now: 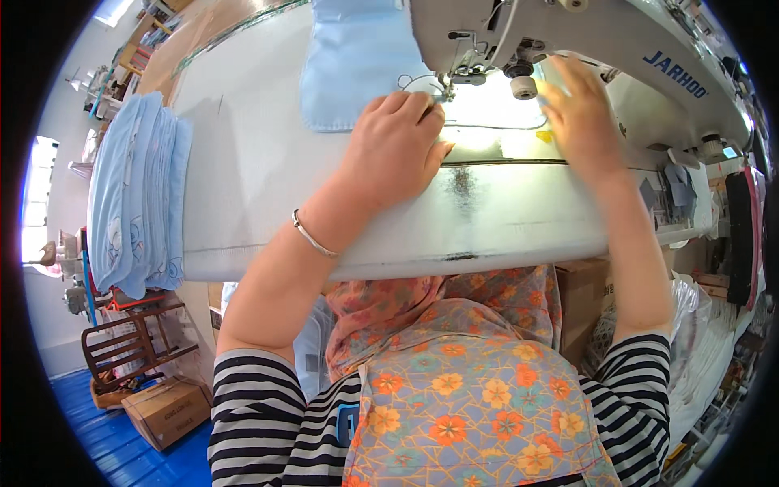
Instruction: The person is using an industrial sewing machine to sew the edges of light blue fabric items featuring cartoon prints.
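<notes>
A light blue cloth piece [345,89] lies flat on the sewing machine bed, with a line drawing on it by the needle. It passes under the presser foot [447,91] of the sewing machine [568,45]. My left hand [393,146] is on the cloth just left of the foot, its fingers bent and closed on the cloth; their tips are partly hidden. My right hand [580,118] is raised to the right of the needle, near a round white-and-black knob [523,87]. It is somewhat blurred, fingers apart, and nothing shows in it.
A tall stack of light blue cloth pieces [138,195] hangs over the table's left edge. The pale tabletop [389,235] has a dark seam across it. A small yellow piece [544,136] lies near my right hand. A cardboard box [169,412] and a brown rack [134,345] stand on the floor.
</notes>
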`<state>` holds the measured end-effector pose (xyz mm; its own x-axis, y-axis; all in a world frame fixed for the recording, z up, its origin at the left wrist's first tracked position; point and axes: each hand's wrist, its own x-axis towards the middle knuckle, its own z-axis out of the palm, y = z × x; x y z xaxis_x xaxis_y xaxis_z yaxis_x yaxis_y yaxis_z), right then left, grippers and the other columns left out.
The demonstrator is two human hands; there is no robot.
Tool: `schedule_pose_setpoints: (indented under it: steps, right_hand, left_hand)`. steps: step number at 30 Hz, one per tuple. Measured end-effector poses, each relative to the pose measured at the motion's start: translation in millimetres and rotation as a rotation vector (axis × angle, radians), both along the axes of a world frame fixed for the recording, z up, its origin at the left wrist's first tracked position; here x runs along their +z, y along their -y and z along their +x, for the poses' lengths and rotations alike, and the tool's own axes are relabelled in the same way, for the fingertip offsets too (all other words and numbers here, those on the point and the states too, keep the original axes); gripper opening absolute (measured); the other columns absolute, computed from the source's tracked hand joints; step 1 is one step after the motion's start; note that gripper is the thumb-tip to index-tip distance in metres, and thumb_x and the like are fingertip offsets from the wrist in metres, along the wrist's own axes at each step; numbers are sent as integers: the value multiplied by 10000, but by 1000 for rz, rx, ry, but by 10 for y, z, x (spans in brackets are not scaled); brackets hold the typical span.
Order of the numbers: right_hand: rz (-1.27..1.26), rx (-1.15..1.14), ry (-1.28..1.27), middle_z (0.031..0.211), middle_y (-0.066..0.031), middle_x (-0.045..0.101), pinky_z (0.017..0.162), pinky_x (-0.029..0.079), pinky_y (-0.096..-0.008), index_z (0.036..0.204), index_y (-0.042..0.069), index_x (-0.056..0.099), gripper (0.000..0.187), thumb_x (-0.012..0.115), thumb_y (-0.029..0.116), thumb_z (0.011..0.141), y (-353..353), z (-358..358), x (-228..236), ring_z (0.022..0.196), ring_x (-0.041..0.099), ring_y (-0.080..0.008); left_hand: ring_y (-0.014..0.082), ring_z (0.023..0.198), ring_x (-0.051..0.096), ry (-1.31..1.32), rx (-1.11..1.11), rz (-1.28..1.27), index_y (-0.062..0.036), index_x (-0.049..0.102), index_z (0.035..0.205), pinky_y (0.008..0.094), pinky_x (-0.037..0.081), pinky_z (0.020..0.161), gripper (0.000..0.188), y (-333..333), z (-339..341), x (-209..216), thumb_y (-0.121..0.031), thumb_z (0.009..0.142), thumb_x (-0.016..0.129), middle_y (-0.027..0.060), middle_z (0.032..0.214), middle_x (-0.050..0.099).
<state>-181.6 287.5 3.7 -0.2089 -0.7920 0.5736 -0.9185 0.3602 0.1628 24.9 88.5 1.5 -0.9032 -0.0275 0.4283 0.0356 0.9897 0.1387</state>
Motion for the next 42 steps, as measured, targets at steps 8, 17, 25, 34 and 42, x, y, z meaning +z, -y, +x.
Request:
schedule_pose_setpoints:
  steps: [8,17,25,34,42]
  right_hand:
    - [28,152,425,1021,-131,592,915,474,-403,1134,86,694,384,562,-62,806,68,344,-75,1047,566,-329]
    - [-18,153,390,1058,-133,609,939,468,-405,1172,78,674,385,555,-38,825,81,307,-166,1103,562,-325]
    - [-99,164,369,1090,-139,619,926,468,-411,1172,68,667,368,547,-19,836,85,257,-203,1067,568,-323]
    - [-110,151,422,994,-124,654,866,491,-401,1095,42,668,221,592,30,888,96,257,-178,972,608,-311]
    - [-115,149,429,1009,-130,648,870,491,-401,1084,43,672,213,603,35,883,87,240,-187,979,607,-315]
  left_hand:
    - [315,1219,559,-45,-16,5,47,636,1151,418,466,1000,435,-21,38,-83,-242,832,707,170,1244,624]
    - [296,1204,575,-88,34,-25,40,635,1168,405,477,989,446,71,-85,-134,-266,849,699,158,1243,634]
    - [296,1140,604,-145,29,21,0,655,1071,416,490,955,338,142,-200,-145,-225,825,706,127,1169,656]
    - [298,1140,597,-126,65,57,-11,650,1069,415,489,959,304,116,-112,-143,-192,830,694,132,1179,651]
    - [285,1155,591,83,73,-29,-5,631,1160,373,506,975,316,407,-155,-15,-24,846,599,102,1256,625]
